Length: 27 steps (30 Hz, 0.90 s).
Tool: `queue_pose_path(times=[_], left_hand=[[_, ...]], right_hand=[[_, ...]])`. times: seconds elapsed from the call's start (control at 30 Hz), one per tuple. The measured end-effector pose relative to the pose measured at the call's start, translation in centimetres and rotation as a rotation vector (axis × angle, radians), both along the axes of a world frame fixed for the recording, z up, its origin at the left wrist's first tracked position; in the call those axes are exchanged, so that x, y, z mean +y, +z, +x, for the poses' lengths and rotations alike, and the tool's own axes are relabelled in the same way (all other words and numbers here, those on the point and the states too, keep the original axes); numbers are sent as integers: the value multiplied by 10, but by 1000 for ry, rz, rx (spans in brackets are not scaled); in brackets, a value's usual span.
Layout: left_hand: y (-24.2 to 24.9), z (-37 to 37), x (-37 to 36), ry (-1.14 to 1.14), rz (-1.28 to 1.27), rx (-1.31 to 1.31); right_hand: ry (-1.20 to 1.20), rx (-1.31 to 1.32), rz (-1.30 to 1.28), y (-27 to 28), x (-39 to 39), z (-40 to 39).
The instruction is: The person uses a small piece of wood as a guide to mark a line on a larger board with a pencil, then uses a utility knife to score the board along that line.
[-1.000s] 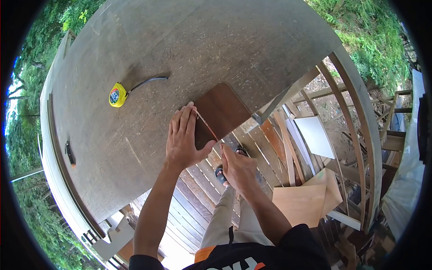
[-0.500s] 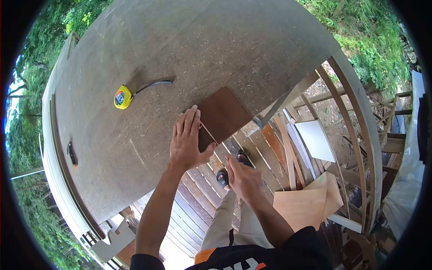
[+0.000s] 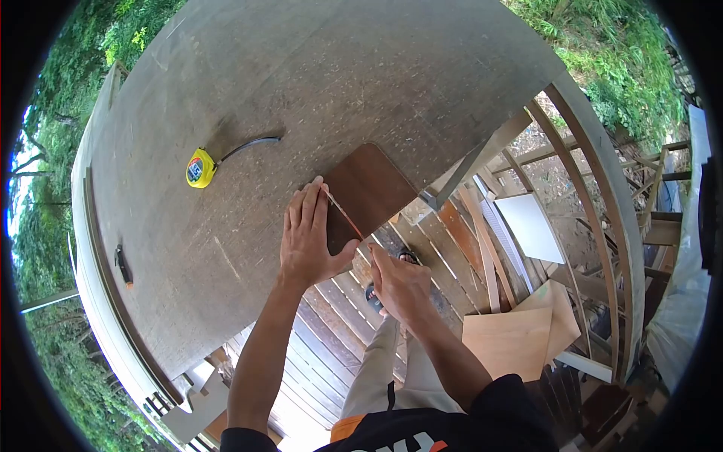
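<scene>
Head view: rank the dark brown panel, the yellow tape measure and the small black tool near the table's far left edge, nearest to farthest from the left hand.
1. Dark brown panel: under the left hand's fingers, just to its right.
2. Yellow tape measure: up and left on the table.
3. Small black tool: far left, by the table's edge.

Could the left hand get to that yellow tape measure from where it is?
Probably yes: the left hand lies flat on the brown board, and only bare tabletop separates it from the tape measure.
</scene>
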State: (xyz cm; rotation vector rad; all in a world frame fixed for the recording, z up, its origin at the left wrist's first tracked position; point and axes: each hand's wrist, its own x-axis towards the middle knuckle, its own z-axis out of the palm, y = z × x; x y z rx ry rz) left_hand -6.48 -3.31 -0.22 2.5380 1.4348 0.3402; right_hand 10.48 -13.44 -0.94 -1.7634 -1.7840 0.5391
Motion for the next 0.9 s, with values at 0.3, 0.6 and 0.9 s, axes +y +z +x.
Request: queue_pose_path(times=[0.3,0.6,0.9], left_hand=[[-1,-1,0,-12,10,-7],[2,0,1,-14,8,-9],[1,0,1,-13,7,-5]], right_hand=[[23,1,-34,0,0,1],[14,-27,-16,-1,1,-1],[3,-15,46,-1,2,0]])
